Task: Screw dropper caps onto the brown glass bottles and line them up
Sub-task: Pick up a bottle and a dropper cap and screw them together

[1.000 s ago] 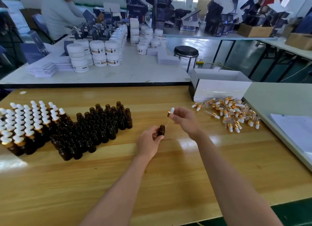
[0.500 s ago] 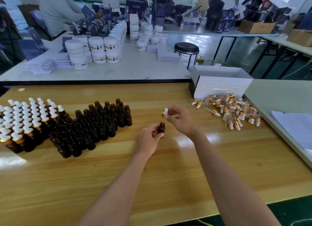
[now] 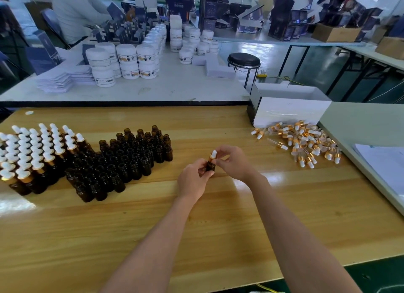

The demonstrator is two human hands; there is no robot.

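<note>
My left hand [image 3: 192, 179] grips a small brown glass bottle [image 3: 211, 167] upright above the wooden table [image 3: 218, 216]. My right hand [image 3: 232, 161] pinches a dropper cap [image 3: 212, 155] with a white bulb and gold collar, seated on the bottle's neck. To the left stand several uncapped brown bottles [image 3: 122, 161] in a dense block. Further left, capped bottles [image 3: 32, 155] stand in rows. Loose dropper caps [image 3: 303, 143] lie in a pile at the right.
A white open box [image 3: 290, 111] sits behind the cap pile. White paper sheets [image 3: 384, 163] lie at the right edge. A white table behind carries white jars [image 3: 131, 61] and dark cartons; a seated person [image 3: 76, 10] works there. A black stool [image 3: 243, 62] stands beyond.
My right hand lowered the dropper cap from above and beside the bottle onto its neck. My left hand kept hold of the bottle.
</note>
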